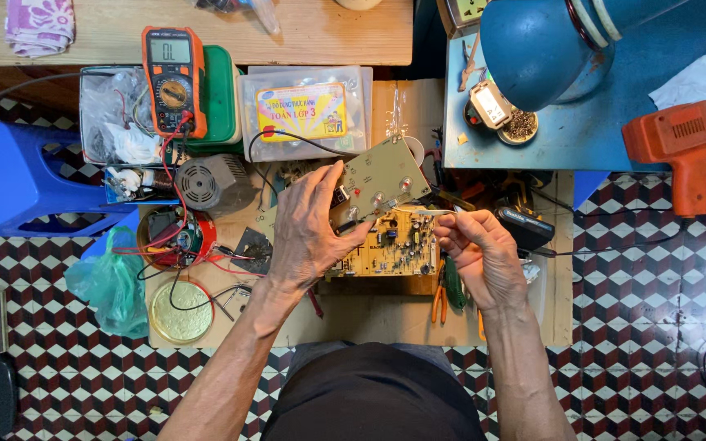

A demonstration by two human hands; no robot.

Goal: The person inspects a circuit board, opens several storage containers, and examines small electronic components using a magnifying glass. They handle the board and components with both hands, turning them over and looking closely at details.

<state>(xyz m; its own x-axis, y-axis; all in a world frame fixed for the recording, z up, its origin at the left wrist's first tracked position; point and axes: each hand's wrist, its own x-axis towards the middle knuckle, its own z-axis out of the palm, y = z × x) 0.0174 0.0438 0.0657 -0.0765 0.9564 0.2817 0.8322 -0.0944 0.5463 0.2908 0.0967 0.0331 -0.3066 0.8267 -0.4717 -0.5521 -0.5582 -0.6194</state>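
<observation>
Blue stool (10, 175): stands at my left, beside the work board.
Yellow circuit board (394, 249): lies flat between my hands, parts up.
Grey panel (386, 175): my left hand (308, 233) tilts it up, fingers closed on its edge, so the board below shows.
White flat cable (422, 211): my right hand (480, 249) pinches it, stretched toward the panel.
Orange meter (173, 77): rests behind, near.

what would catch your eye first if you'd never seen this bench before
At the centre, the left hand and the right hand work over a yellow circuit board, with a pale panel tilted above it and a thin white strip at the right fingertips. An orange multimeter stands out at upper left, its red and black leads trailing down. An orange power tool lies on the blue table at right, beside a blue lamp.
</observation>
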